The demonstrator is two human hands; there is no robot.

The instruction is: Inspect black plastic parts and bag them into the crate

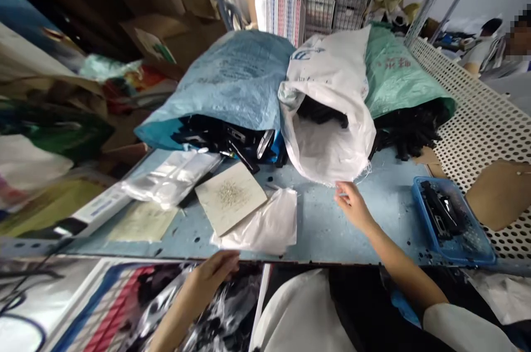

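Note:
My right hand [352, 207] is over the blue worktop [319, 219], just below the frayed lower rim of a white woven sack [332, 155]. Its fingers are loosely bent and a little apart, with nothing visible in them. Dark pieces show inside that sack's mouth. At the table's front edge, my left hand [218, 270] hovers above a lower container of plastic-wrapped dark items [219, 308]. Its fingers stretch toward the right, slightly blurred, and no object shows in them. Nearest to it lie a white plastic bag [269, 224] and a square board [211, 205] bearing small grains.
A blue sack [236, 81] and a green sack [402, 75] of black parts flank the white one. On the right sits a blue tray [423, 213] with black pieces. Clear plastic bags [174, 175] lie left. Another person [489, 45] is at the far right.

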